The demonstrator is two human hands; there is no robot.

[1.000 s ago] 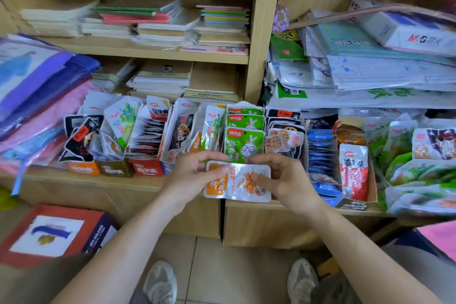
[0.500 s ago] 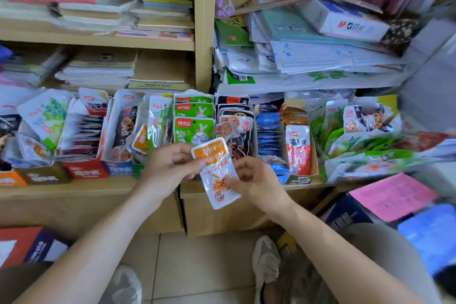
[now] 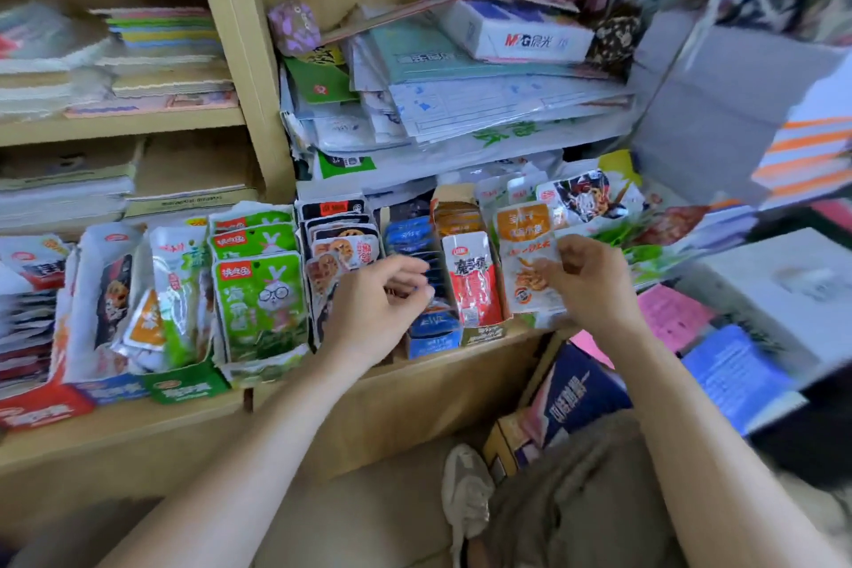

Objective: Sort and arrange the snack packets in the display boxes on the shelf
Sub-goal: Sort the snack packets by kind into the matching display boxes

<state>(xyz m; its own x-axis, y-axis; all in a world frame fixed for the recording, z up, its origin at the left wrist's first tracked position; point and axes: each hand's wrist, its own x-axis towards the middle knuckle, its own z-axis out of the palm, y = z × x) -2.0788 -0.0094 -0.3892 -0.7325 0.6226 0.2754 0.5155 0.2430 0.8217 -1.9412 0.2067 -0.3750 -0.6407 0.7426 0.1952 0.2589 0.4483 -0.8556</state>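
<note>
My right hand pinches an orange-and-white snack packet upright, to the right of the red packet in its display box. My left hand hovers in front of the blue packets, fingers loosely curled, holding nothing that I can see. Green rabbit packets stand in a box further left, dark packets beside them. More packets fill the boxes at far left.
Loose green and dark packets lie heaped right of the boxes. Stationery and papers are stacked on the shelf above. A dark blue box, pink paper and my shoe are below on the floor.
The orange-and-white packet went from both hands to my right hand alone and moved right, past the red packet. My left hand let go. The view swung right.
</note>
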